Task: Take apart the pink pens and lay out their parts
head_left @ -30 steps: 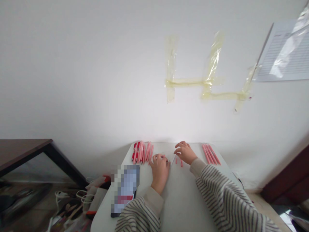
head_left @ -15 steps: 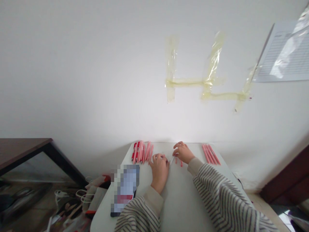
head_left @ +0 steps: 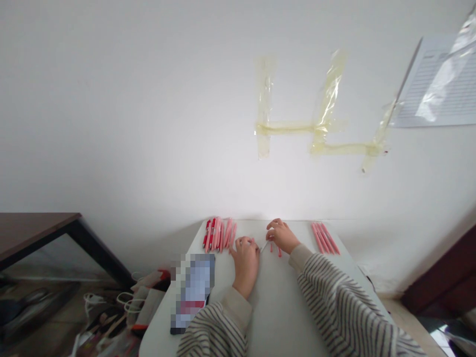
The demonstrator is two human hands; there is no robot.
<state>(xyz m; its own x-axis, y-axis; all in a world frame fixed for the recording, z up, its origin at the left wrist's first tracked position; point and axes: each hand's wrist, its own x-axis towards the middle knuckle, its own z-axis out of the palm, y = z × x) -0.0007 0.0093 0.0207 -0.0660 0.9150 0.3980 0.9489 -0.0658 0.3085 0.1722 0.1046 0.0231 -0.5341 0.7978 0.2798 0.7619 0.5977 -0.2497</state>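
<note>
My left hand (head_left: pixel 245 263) rests on the white table (head_left: pixel 275 307) with its fingers curled around a small part I cannot make out. My right hand (head_left: pixel 282 235) is just to its right, fingers pinched on a thin white rod (head_left: pixel 264 246) that slants toward the left hand. Small pink pieces (head_left: pixel 278 251) lie under the right hand. A heap of pink and red pens (head_left: pixel 219 234) lies left of my left hand. A row of pink pen barrels (head_left: pixel 325 237) lies right of my right hand. Both sleeves are striped.
A blurred rectangular object (head_left: pixel 193 290) lies on the table's left side. Bags and clutter (head_left: pixel 122 312) sit on the floor to the left, beside a dark table (head_left: pixel 44 233). Tape strips (head_left: pixel 320 134) and a sheet of paper (head_left: pixel 439 84) hang on the white wall behind.
My right hand has drawn slightly left toward the left hand, closing its fingers on the thin white rod. The left hand has barely moved.
</note>
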